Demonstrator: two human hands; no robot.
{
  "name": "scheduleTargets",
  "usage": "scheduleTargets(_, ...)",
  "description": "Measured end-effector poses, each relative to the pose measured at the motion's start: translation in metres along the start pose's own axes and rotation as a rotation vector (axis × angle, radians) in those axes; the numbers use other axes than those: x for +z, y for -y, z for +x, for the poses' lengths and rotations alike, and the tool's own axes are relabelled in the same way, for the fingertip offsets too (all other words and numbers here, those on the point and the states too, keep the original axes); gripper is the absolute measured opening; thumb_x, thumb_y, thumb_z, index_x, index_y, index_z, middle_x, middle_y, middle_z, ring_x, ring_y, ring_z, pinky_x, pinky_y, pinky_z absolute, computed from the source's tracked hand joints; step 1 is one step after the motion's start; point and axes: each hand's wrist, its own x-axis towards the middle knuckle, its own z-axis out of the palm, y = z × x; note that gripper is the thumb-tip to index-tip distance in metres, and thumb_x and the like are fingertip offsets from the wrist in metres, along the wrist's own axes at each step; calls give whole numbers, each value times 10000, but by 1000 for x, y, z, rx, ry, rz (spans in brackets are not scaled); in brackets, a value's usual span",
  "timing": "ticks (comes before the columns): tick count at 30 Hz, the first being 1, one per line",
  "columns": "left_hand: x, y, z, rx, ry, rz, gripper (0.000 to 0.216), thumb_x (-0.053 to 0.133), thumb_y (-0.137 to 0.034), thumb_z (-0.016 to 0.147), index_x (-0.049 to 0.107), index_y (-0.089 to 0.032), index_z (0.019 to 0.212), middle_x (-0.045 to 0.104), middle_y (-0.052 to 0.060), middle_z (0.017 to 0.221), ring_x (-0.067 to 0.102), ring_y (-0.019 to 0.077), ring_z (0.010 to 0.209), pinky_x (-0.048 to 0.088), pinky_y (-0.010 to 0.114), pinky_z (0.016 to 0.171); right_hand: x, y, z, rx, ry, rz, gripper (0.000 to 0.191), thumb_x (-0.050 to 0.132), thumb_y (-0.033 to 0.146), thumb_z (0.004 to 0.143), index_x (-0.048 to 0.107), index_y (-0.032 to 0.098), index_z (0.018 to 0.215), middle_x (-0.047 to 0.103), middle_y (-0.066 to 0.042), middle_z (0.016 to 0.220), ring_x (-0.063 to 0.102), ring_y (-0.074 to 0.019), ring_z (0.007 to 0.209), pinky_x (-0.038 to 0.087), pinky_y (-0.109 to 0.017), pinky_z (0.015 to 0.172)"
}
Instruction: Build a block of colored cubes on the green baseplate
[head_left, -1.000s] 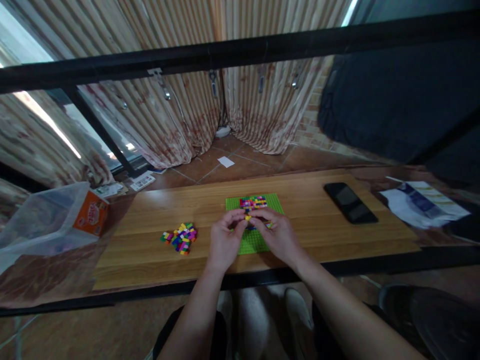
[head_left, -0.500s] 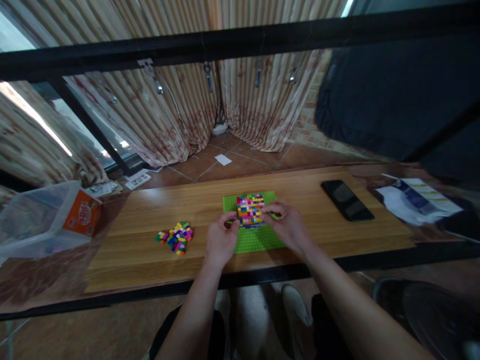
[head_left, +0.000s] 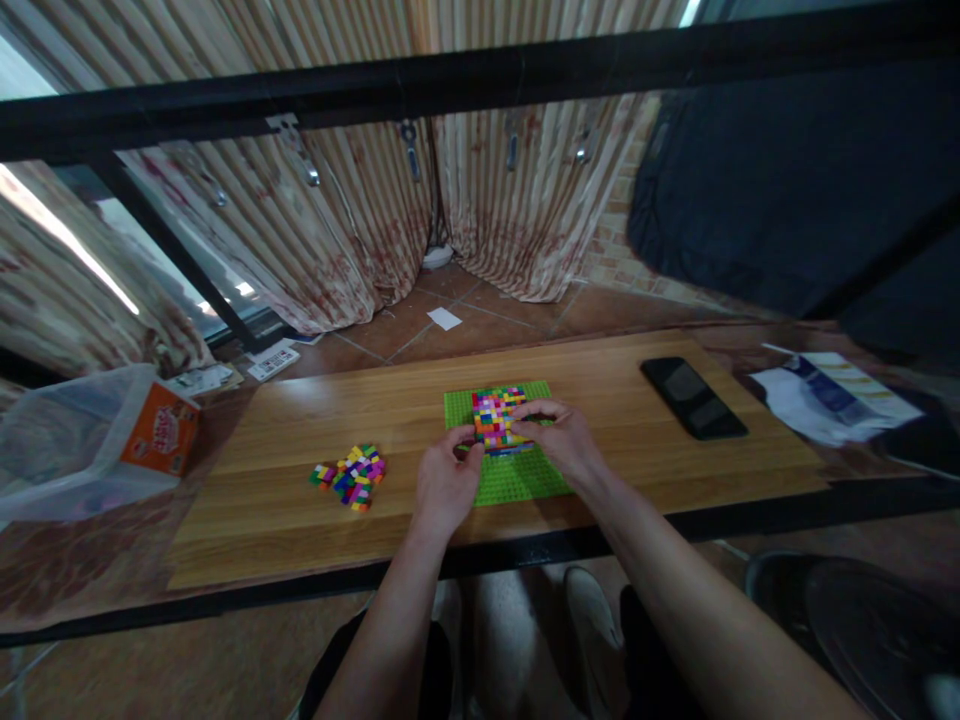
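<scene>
A green baseplate [head_left: 517, 482] lies on the wooden table [head_left: 300, 530] in front of me. A patch of many-coloured small bricks [head_left: 493, 412] is built on its far half. My right hand [head_left: 566, 440] rests on the right side of that patch, fingers curled and pressing on the bricks. My left hand [head_left: 444, 482] sits at the plate's left edge with the fingers curled and the thumb and forefinger close together; what they pinch is too small to make out. A loose heap of coloured bricks [head_left: 354, 474] lies to the left.
A black phone [head_left: 691, 396] lies at the table's right. Papers [head_left: 832, 398] sit beyond it on the far right. A clear plastic bag with an orange box [head_left: 156, 436] is at the left. A black bar [head_left: 480, 80] crosses overhead.
Both hands have come apart from a joint pinch over the plate. The right hand moved onto the brick patch, and the left settled at the plate's left edge.
</scene>
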Motion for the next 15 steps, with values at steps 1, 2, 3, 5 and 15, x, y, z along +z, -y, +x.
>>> scheduleTargets(1,0,-1,0,-6,1,2,278,594,-180,829,696,-157,1087,758,74,968,689,173,793,533,302,767,1,0,0,33,7,49,214,792,325,527,732,210,698,713,-18,819,628,-192,766,495,-352,756)
scheduleTargets(2,0,-2,-1,-12,2,3,282,594,-177,829,695,-156,1091,759,74,964,687,172,784,532,301,761,2,1,-1,61,13,95,226,796,322,510,721,205,688,706,-9,776,618,-178,715,492,-337,716)
scheduleTargets(3,0,-2,-1,-14,4,1,281,593,-175,830,695,-157,1091,759,73,962,686,171,780,532,300,756,4,2,-1,82,18,134,231,797,316,497,710,203,679,693,1,730,604,-166,670,485,-322,681)
scheduleTargets(5,0,-3,-2,-13,9,2,270,592,-176,830,701,-166,1078,759,67,954,683,169,768,531,298,742,5,4,-2,101,24,176,228,791,307,491,696,202,669,665,19,659,578,-148,606,467,-303,630)
scheduleTargets(15,2,-6,-5,-15,-3,28,262,593,-167,819,719,-162,1049,758,63,936,669,166,744,522,302,736,11,-1,-6,-26,-33,91,232,763,379,562,694,201,694,680,-6,703,598,-172,659,476,-309,624)
